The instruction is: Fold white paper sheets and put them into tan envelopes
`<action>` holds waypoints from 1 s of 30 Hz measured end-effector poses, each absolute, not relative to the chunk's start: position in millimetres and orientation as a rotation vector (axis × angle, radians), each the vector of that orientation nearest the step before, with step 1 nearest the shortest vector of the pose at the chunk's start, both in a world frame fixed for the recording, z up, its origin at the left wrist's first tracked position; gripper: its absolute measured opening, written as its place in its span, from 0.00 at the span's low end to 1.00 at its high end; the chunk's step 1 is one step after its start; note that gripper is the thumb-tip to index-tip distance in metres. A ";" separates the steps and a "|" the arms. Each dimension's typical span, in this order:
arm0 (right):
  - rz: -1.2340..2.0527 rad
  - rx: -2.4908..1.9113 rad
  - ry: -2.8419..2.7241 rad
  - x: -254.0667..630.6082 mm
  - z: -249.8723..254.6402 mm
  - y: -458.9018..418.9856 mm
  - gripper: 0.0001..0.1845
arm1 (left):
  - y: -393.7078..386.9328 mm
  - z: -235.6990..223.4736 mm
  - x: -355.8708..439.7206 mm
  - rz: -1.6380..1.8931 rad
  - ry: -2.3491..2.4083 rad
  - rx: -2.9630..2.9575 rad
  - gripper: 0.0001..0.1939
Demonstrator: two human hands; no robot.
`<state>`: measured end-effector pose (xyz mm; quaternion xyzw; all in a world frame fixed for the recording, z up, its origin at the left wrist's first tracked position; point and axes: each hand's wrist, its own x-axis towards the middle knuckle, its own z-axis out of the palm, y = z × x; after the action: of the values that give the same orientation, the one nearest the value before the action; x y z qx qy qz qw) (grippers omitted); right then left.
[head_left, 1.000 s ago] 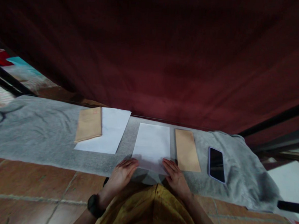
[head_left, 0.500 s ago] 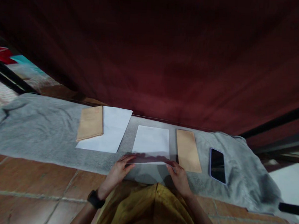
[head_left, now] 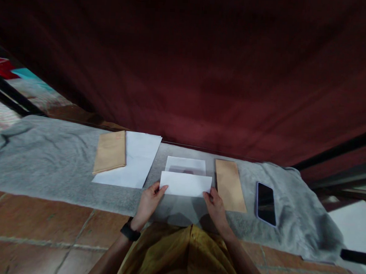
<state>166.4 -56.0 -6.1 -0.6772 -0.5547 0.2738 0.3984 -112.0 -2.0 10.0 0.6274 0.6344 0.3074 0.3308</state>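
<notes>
A white sheet of paper [head_left: 186, 184] lies in front of me with its near part folded up and over, so a strip of its far part shows behind the flap. My left hand [head_left: 150, 200] pinches the flap's left end between thumb and fingers. At the right end, my right hand [head_left: 215, 205] grips it the same way. Just right of the sheet is a flat brown envelope [head_left: 230, 184], close to my right hand. To the left, a folded brown packet [head_left: 110, 151] rests partly on larger white sheets [head_left: 140, 159].
Everything lies on a grey cloth [head_left: 56, 159] over a low surface. A phone [head_left: 266, 203] with a pale purple case is on the right. Behind hangs a dark red curtain [head_left: 192, 80]. Orange floor tiles [head_left: 43, 223] run along the near side.
The paper's near edge has come up and away from me, and its flap now faces me as a broad white strip. Both hands have turned with it, thumbs now in front.
</notes>
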 end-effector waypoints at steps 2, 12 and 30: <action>0.666 -1.737 -1.415 165.7 -6.8 -49.8 0.16 | 3.5 8.5 -108.9 0.830 1.673 1.619 0.21; 0.357 -1.984 -1.497 159.5 -13.7 -19.3 0.20 | 14.4 18.9 -113.1 0.927 1.429 1.411 0.26; 0.238 -2.104 -1.657 157.1 -3.1 18.7 0.25 | 35.2 15.9 -102.1 0.758 1.822 1.584 0.12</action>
<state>157.1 18.7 -3.1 -0.7626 -0.6005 0.0861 0.2246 -102.1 35.2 15.9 0.5969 0.6866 0.2857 0.3011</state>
